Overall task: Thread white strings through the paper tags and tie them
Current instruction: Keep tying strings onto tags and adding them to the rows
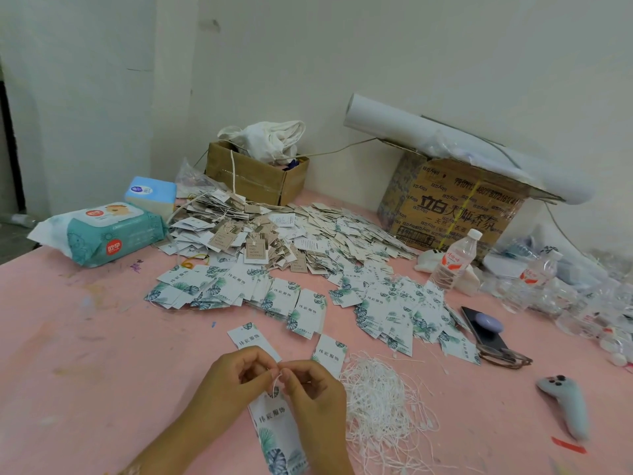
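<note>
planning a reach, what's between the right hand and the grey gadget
The pile of white strings, then bare pink table, seen in the head view.

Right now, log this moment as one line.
step: tying | left hand: pinches string | right hand: pinches string | tag: below hands | string pile: right of hands

A wipes pack (113,234) is lying at my table's (85,337) left edge. A water bottle (454,262) is standing by the carton (455,207) near its far right corner.
</note>
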The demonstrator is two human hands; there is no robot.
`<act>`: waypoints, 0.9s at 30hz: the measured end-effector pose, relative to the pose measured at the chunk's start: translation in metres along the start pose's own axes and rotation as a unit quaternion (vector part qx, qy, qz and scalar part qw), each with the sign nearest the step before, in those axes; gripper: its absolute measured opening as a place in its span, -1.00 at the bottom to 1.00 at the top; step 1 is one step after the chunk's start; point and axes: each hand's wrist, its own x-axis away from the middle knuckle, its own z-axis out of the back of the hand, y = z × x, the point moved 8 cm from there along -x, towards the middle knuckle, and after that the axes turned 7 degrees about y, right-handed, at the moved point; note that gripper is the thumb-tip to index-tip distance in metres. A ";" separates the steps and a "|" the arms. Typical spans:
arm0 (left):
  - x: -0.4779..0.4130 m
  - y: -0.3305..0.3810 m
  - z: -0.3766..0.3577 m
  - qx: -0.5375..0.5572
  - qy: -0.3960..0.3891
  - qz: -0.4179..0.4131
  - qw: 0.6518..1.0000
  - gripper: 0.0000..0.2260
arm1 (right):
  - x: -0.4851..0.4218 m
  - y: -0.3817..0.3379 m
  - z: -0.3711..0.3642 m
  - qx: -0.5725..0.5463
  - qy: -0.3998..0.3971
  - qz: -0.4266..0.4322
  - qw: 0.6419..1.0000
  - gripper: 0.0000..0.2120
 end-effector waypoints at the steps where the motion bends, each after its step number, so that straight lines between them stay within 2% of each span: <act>1: 0.000 0.000 0.000 0.000 0.000 0.001 1.000 -0.89 | 0.000 0.000 0.000 0.002 0.000 0.001 1.000 -0.92; 13: 0.005 0.009 -0.002 -0.024 0.008 -0.005 1.000 -0.83 | 0.001 -0.002 -0.004 0.015 -0.023 0.004 1.000 -0.90; 17: 0.010 0.013 -0.007 -0.066 0.003 -0.017 0.998 -0.88 | 0.001 0.000 -0.008 0.073 -0.037 0.018 0.996 -0.78; 23: 0.013 0.008 -0.013 -0.118 -0.015 -0.033 0.992 -0.88 | 0.002 0.007 -0.015 0.138 -0.059 0.043 0.988 -0.78; 27: 0.010 0.007 -0.013 -0.122 -0.012 -0.034 0.992 -0.86 | -0.001 0.010 -0.016 0.137 -0.054 0.038 0.988 -0.78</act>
